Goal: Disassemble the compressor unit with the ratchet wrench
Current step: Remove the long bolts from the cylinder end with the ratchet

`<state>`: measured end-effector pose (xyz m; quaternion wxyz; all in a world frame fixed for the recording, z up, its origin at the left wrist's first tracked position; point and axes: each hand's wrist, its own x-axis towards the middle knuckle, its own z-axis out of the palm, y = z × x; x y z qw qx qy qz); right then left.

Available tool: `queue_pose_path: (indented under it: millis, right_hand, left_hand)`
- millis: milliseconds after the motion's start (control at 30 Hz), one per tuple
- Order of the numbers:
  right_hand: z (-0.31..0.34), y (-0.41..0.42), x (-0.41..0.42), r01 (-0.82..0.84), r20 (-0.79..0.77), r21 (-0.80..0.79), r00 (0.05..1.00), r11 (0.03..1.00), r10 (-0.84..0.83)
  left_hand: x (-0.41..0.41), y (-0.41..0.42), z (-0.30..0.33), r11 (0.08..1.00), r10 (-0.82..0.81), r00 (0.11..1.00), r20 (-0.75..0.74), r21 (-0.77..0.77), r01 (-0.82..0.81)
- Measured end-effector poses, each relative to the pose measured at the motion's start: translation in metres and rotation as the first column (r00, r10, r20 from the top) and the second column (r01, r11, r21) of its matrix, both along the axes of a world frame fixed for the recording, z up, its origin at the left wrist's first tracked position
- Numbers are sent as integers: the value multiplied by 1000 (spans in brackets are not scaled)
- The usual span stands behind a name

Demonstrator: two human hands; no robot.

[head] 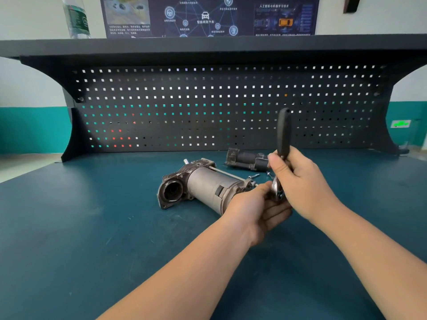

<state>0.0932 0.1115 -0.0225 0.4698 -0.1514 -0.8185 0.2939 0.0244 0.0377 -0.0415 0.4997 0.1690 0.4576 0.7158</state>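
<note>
Two bare hands meet at the near end of the compressor unit [203, 185], which lies on its side on the blue-green table [92, 227], a little right of the middle. Its grey cylinder body runs from a dark flanged housing with a round opening at the far left toward the hands at the right, and a thin long bolt [227, 173] lies along its upper side.

The left hand [253, 209] cups the near end of the cylinder from below, fingers curled around it and thumb up against the metal there. The right hand [298, 181] is closed in a fist around the ratchet wrench [283, 132], gripping low on the handle. The black handle stands nearly upright above the fist, in front of the pegboard [208, 107], and the shiny metal head sits at the end of the unit, just beside the left thumb. Whether the head is seated on a fastener cannot be told.

Behind the hands a second dark part [247, 159] lies on the table, partly hidden by the right thumb. A couple of loose screws [254, 176] rest between it and the unit. A plastic bottle [76, 17] stands on the shelf above the pegboard, at the left, with a dark poster [208, 15] on the wall behind.
</note>
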Motion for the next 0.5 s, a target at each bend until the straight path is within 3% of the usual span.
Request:
queue_pose_path:
  millis: [67, 133, 233, 300, 367, 433, 500]
  right_hand:
    - [1, 6, -5, 130, -11, -149, 991, 980, -133]
    - [1, 17, -7, 194, 64, -404, 981, 894, -184]
    - [-5, 28, -8, 173, 174, -765, 983, 621, -60]
    - [-8, 30, -9, 161, 185, -825, 983, 542, -10]
    - [-7, 29, -10, 146, 135, -753, 989, 641, -67]
    - [-4, 24, -8, 174, 54, -507, 984, 844, -170]
    - [-2, 15, -4, 143, -65, -220, 985, 965, -160]
  left_hand:
    - [1, 1, 0, 1000, 4, 1000, -3, 0, -4]
    - [1, 2, -1, 1000, 16, 1000, 1, -7, -16]
    - [0, 3, -1, 1000, 6, 1000, 1, -10, -6]
    - [0, 3, -1, 1000, 2, 1000, -4, -15, -2]
    - [0, 2, 0, 1000, 3, 1000, -4, -18, -3]
    - [0, 2, 0, 1000, 8, 1000, -8, -18, -8]
    - [-1, 1, 0, 1000, 9, 1000, -20, -18, -9]
